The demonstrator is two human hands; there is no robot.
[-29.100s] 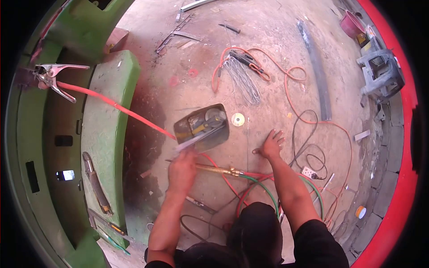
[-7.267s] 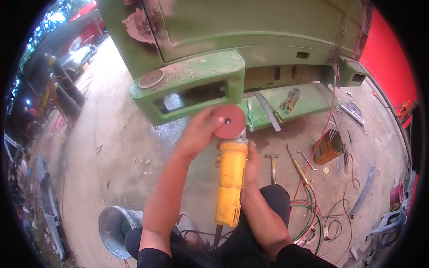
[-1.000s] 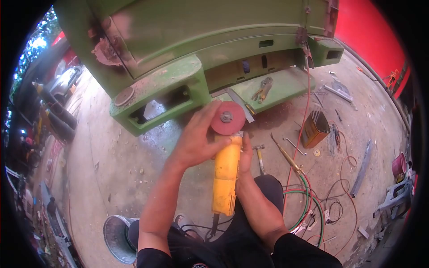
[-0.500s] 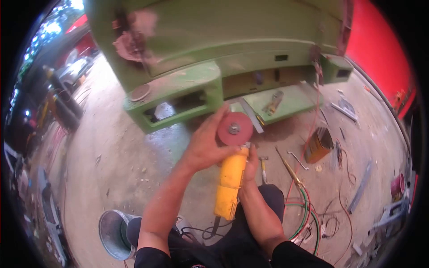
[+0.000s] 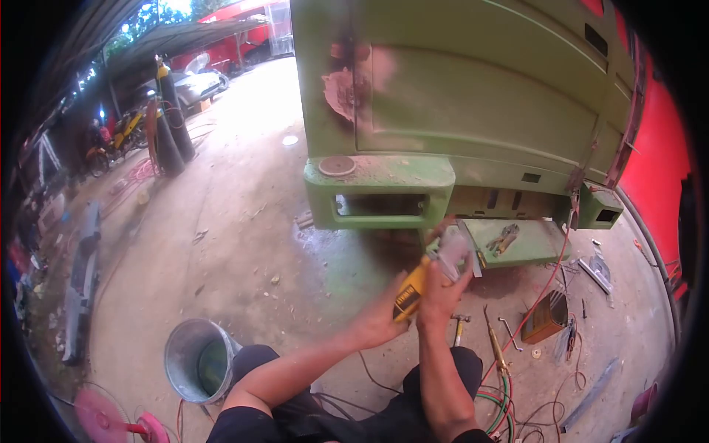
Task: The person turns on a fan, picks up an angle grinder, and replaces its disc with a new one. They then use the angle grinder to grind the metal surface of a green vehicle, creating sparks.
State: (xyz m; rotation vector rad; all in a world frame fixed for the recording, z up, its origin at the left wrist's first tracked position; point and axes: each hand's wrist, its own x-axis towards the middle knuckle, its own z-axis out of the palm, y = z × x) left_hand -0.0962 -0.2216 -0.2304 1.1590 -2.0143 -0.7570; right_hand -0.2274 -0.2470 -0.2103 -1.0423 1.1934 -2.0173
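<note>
Bucket (image 5: 183, 351) w/ something greenish inside stands on the floor (image 5: 133, 288) at L, just beside our L knee (image 5: 255, 363). Next, about the middle, comes our L hand (image 5: 382, 322): it is closed, as far as we see, around the rear part of the yellow grinder (image 5: 410, 295). This tool is held in the air, tilted, w/ its head end up & to the R. Our R hand (image 5: 443, 295) is partly closed on the head end; blur hides the fingertips, & we can't tell what is mounted there. We judge that the step in hand is handling the grinder btwn. both hands, prob. w/ attention to its head. The next move, in our opinion, calls for a firm hold on the body & fingers kept away from the working side. Further R we find hammer (image 5: 461, 319), torch (image 5: 495, 341), pliers (image 5: 504, 240) on the green ledge (image 5: 533, 249), then a tin (image 5: 545, 321).
</note>
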